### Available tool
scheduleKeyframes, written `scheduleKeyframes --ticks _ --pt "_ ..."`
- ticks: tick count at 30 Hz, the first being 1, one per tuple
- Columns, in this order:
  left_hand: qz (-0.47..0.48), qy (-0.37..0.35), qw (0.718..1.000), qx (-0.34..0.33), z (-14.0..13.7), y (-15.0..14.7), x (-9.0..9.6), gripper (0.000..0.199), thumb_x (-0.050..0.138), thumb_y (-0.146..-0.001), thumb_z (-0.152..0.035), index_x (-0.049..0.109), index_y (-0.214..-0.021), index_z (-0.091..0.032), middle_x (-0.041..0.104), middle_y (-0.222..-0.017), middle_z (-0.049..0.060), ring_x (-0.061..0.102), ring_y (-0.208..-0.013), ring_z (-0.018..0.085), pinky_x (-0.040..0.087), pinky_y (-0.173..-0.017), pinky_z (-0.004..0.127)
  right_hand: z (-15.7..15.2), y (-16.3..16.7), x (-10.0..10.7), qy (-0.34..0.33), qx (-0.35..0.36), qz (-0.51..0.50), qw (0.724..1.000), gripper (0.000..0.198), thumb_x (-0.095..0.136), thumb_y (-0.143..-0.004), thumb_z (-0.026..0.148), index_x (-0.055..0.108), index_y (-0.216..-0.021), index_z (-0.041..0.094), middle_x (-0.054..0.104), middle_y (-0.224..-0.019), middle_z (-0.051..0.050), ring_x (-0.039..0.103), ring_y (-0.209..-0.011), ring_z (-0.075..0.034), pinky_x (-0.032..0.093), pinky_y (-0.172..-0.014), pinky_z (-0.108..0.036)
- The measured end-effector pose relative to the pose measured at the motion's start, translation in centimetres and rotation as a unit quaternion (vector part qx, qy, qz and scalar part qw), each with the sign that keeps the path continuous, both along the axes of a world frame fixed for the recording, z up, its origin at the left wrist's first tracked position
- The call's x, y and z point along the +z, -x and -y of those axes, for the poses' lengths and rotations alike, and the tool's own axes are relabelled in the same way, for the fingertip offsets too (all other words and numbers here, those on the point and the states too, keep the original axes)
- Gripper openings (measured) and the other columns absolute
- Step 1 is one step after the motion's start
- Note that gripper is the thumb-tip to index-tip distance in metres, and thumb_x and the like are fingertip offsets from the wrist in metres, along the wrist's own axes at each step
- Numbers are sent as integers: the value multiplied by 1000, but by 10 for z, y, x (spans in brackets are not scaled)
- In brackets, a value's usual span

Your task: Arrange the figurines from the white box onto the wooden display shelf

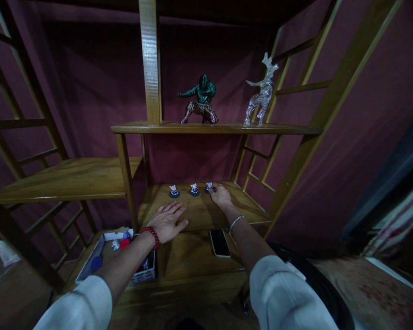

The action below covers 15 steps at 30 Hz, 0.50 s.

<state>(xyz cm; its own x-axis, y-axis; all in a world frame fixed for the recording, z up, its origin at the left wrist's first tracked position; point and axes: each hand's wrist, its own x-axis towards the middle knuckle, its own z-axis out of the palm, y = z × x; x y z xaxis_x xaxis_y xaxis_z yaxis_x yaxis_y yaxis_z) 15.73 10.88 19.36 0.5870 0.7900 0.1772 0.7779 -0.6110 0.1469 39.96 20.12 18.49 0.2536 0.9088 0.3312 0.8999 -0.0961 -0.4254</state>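
Note:
Three small cat-like figurines on dark round bases stand in a row on the middle wooden shelf (199, 211). The left figurine (174, 191) and the centre figurine (194, 189) stand free. My right hand (222, 197) has its fingers closed on the right figurine (209, 187), which sits at shelf level and is partly covered by the fingertips. My left hand (168, 221), with a red bead bracelet (153, 236) at the wrist, is spread palm down at the shelf's front, below the left figurine and holding nothing.
On the lower ledge lies a phone (220, 243). A shallow box (98, 252) with small toys stands at the lower left. The upper shelf (227, 129) carries a crouching dark-green figure (203, 94) and a clear deer figure (261, 98). Wooden posts frame both sides.

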Motion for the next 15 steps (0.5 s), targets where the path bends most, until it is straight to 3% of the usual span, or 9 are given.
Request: scheduleKeyframes --ticks 6,15 --pt "9 -2 1000 2 0 0 0 59 15 -81 -57 33 -129 -27 31 -137 0 20 -127 17 18 -102 36 1 3 1 9 -16 3 1000 32 48 -76 28 56 -106 20 59 -102 -7 55 -93 -18 40 -78 -23" --pt "18 0 1000 4 1 0 1 59 16 -81 -58 35 -127 -26 32 -137 0 22 -127 18 19 -101 38 21 5 1 -11 -85 -102 991 38 49 -72 24 52 -110 17 60 -106 -7 55 -99 -19 40 -83 -26"
